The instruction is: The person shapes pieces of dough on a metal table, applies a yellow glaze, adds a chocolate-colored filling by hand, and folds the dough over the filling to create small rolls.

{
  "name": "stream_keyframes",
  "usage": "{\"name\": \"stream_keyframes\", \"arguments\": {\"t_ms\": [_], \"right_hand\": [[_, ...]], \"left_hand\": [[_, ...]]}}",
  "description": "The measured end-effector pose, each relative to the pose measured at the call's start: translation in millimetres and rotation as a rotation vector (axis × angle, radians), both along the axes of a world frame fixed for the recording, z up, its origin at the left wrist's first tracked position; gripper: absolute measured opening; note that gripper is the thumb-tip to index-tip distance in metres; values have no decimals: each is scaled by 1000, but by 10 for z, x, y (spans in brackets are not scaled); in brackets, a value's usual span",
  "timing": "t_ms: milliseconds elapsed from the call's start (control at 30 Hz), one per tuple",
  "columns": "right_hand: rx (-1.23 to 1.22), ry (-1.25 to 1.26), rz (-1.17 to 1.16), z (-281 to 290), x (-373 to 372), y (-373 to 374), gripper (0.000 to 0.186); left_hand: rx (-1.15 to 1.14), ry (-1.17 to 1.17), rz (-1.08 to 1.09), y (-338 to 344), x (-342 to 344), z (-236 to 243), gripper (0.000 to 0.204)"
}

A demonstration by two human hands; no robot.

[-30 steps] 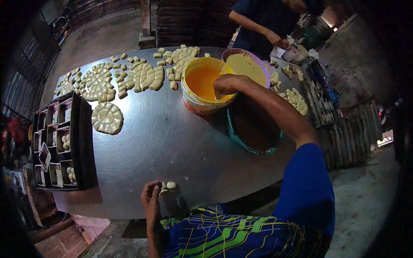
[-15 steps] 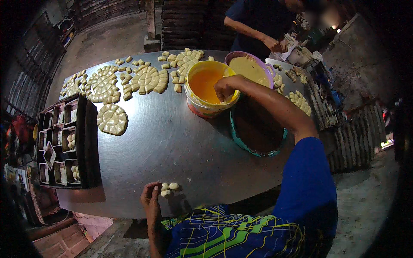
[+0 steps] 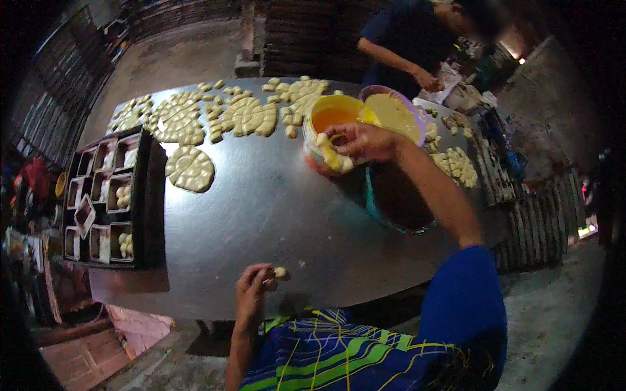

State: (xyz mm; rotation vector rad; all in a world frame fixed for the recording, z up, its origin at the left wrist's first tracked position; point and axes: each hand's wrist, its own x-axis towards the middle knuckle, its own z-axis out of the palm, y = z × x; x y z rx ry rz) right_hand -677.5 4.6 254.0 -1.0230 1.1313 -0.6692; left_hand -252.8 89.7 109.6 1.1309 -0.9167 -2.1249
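My left hand (image 3: 253, 285), low in the view over the near part of the metal table, has its fingers curled together, with a small pale dough ball (image 3: 280, 272) at their tips. Whether more dough sits inside those fingers is hidden. My right hand (image 3: 358, 141) is at the front rim of a bucket (image 3: 313, 159) that holds an orange-yellow mixture (image 3: 329, 119). Its fingers are pinched together; what they hold, if anything, I cannot make out. Yellow smears show around the rim below them.
Flattened dough rounds (image 3: 190, 169) and cut pieces lie along the table's far side. A black tray of tins (image 3: 151, 202) stands left, some tins holding dough balls. Beyond the bucket are a purple tub of batter (image 3: 394, 117) and a dark teal-rimmed tub (image 3: 399, 199). A person (image 3: 407, 45) works opposite.
My right hand has risen out of the bucket to its near rim. Three dough balls lay by my left hand; now one shows at its fingertips. The whole view has shifted slightly.
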Motion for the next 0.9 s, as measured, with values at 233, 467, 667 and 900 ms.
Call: {"name": "stream_keyframes", "arguments": {"t_ms": [233, 467, 667, 900], "right_hand": [[-100, -398, -284, -340, 1731, 811, 61], [-163, -388, -558, -539, 2409, 1097, 55], [-298, -503, -907, -906, 2784, 1180, 43], [-834, 788, -607, -906, 3044, 1240, 29]], "left_hand": [[284, 486, -188, -210, -378, 491, 50], [250, 456, -174, -275, -51, 494, 35], [295, 501, -63, -453, 1, 492, 32], [176, 419, -77, -669, 110, 567, 25]]}}
